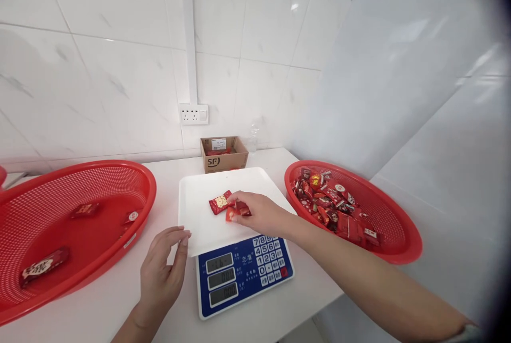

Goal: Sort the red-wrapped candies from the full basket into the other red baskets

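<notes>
My right hand (259, 212) reaches over the white weighing tray (203, 231) of a digital scale, its fingers closed on a small red snack packet (243, 209). Close by its fingertips, a red packet with a cream label (218, 203) lies on the tray; whether they touch it I cannot tell. At the tray's front left edge is my left hand (165, 263), thumb and fingertips brought together. Anything between them is too small to make out. Below the tray shows the blue scale panel (245, 276), with keys and three displays.
A red perforated basket (383, 205) on the right holds many wrapped snacks (331, 199). Another red basket (138, 183) on the left holds a few packets (46, 267). Behind the scale stand a cardboard box (225, 162) and a clear plastic bottle (253, 135), near the tiled wall.
</notes>
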`<state>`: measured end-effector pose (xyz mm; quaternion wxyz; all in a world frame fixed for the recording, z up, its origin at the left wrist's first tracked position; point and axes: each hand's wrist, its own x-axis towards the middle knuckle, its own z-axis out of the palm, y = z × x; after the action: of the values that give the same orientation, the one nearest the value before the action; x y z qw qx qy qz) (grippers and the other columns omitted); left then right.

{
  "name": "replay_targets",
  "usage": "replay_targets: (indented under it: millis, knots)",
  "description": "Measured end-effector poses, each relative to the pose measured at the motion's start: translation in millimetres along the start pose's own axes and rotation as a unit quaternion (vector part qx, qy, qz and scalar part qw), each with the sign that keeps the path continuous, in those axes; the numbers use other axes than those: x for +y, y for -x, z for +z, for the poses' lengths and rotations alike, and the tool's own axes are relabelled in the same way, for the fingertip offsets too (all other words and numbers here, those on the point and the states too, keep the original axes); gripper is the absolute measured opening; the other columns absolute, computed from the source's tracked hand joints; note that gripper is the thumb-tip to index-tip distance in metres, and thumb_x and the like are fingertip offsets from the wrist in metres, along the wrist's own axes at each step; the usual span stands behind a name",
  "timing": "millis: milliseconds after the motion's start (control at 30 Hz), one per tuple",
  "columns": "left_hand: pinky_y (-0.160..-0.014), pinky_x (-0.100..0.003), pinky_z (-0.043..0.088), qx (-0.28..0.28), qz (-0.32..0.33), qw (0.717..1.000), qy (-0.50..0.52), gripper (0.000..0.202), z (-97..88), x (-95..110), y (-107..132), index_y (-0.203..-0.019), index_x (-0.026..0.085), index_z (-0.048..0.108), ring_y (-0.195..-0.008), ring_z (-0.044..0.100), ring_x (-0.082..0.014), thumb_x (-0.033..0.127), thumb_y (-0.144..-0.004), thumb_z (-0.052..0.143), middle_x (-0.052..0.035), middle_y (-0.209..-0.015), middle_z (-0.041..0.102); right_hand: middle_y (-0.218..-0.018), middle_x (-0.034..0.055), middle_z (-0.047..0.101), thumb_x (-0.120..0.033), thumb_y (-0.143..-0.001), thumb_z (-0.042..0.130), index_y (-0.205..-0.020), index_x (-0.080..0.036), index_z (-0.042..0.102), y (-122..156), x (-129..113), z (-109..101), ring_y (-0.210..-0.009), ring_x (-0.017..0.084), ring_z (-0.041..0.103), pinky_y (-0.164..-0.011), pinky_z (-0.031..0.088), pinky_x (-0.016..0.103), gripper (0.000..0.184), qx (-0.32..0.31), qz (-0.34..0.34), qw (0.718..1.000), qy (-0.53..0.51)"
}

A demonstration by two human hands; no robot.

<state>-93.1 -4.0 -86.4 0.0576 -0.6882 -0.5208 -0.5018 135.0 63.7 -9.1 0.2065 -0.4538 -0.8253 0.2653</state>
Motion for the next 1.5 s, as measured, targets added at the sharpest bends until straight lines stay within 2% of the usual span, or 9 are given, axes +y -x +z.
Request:
replay_targets:
  millis: [267, 433, 700, 933, 1100, 1200, 1267, 1367, 1500]
  knots:
    - [-0.073, -0.03, 0.053, 0.006, 0.002, 1.0, 0.017, 0.011, 0.8, -2.2, -0.2, -0.088, 0.022, 0.06, -0.084, 0.064, -0.019, 0.02, -0.084, 0.05, -0.0052, -0.086, 0.067, -0.093, 0.0047, 0.067, -0.03, -0.078, 0.06, -0.11, -0.023, 0.056, -41.1, 14.5, -4.1, -0.085, 0.019, 0.062, -0.072, 0.048, 0.033, 0.033, 0.081, 0.044, 0.995, 0.028]
    - [-0.073, -0.032, 0.053, 0.015, -0.002, 1.0, 0.01, 0.012, 0.1, -3.1, -0.5, -0.087, 0.022, 0.061, -0.084, 0.064, -0.0195, 0.021, -0.084, 0.05, -0.0054, -0.086, 0.067, -0.124, 0.0121, 0.055, -0.032, -0.081, 0.057, -0.124, -0.02, 0.049, -57.8, 18.6, -0.3, -0.115, 0.024, 0.049, -0.094, 0.04, 0.041, 0.045, 0.126, 0.029, 0.991, 0.035]
    - [-0.073, -0.03, 0.053, 0.005, 0.003, 1.0, 0.011, 0.012, 1.0, -5.2, -0.1, -0.089, 0.022, 0.06, -0.086, 0.063, -0.0185, 0.019, -0.084, 0.049, -0.0053, -0.088, 0.066, -0.113, 0.0083, 0.062, -0.024, -0.081, 0.058, -0.096, -0.021, 0.068, -19.7, 19.3, 9.3, -0.111, 0.024, 0.049, -0.096, 0.04, 0.042, 0.019, 0.09, -0.055, 0.987, 0.119]
    - [-0.072, -0.03, 0.053, 0.003, 0.004, 1.0, 0.006, 0.011, 0.1, -2.2, -0.2, -0.089, 0.021, 0.06, -0.085, 0.064, -0.0194, 0.02, -0.084, 0.049, -0.0058, -0.088, 0.066, -0.103, 0.0061, 0.066, -0.027, -0.086, 0.051, -0.09, -0.023, 0.071, 11.0, 25.5, 0.3, -0.108, 0.023, 0.053, -0.095, 0.042, 0.041, 0.02, 0.053, -0.092, 0.982, 0.155]
    - [-0.074, -0.029, 0.052, -0.007, 0.006, 1.0, -0.001, 0.011, -0.3, -2.9, 0.4, -0.09, 0.021, 0.059, -0.086, 0.063, -0.0188, 0.021, -0.085, 0.049, -0.006, -0.089, 0.065, -0.118, 0.0076, 0.061, -0.031, -0.086, 0.048, -0.105, -0.023, 0.065, 29.0, 61.9, -50.5, -0.112, 0.023, 0.051, -0.098, 0.039, 0.039, 0.027, 0.129, 0.074, 0.967, 0.204]
    - [-0.075, -0.028, 0.051, -0.003, 0.011, 1.0, -0.005, 0.012, 0.8, -4.5, 0.6, -0.089, 0.021, 0.059, -0.086, 0.062, -0.0185, 0.023, -0.086, 0.048, -0.006, -0.089, 0.065, -0.113, 0.0091, 0.062, -0.027, -0.09, 0.036, -0.106, -0.021, 0.063, 45.3, 100.9, -85.6, -0.107, 0.024, 0.055, -0.092, 0.041, 0.039, 0.031, 0.098, 0.22, 0.94, 0.244]
    - [-0.075, -0.028, 0.05, -0.004, 0.012, 1.0, -0.012, 0.013, 1.8, -5.0, 0.6, -0.089, 0.02, 0.059, -0.085, 0.062, -0.0183, 0.025, -0.086, 0.047, -0.0059, -0.088, 0.065, -0.098, 0.0098, 0.067, -0.028, -0.082, 0.052, -0.096, -0.019, 0.066, 59.5, 126.0, -97.9, -0.09, 0.025, 0.062, -0.08, 0.047, 0.035, 0.022, 0.025, 0.281, 0.928, 0.244]
    - [-0.076, -0.027, 0.049, -0.007, 0.003, 1.0, -0.011, 0.015, 3.1, -5.2, 1.3, -0.09, 0.021, 0.06, -0.087, 0.061, -0.0184, 0.029, -0.086, 0.047, -0.0059, -0.09, 0.065, -0.112, 0.0118, 0.06, -0.023, -0.06, 0.074, -0.1, -0.019, 0.067, 77.8, 151.8, -95.1, -0.084, 0.024, 0.064, -0.074, 0.048, 0.032, 0.04, -0.069, 0.328, 0.911, 0.241]
    - [-0.075, -0.028, 0.05, -0.016, -0.001, 1.0, -0.015, 0.019, 3.0, -4.5, 2.7, -0.09, 0.021, 0.06, -0.087, 0.061, -0.0191, 0.033, -0.087, 0.046, -0.0064, -0.091, 0.065, -0.127, 0.018, 0.047, -0.022, -0.065, 0.072, -0.114, -0.016, 0.059, 83.4, 163.8, -76.6, -0.089, 0.026, 0.062, -0.079, 0.045, 0.036, 0.05, -0.094, 0.341, 0.899, 0.258]
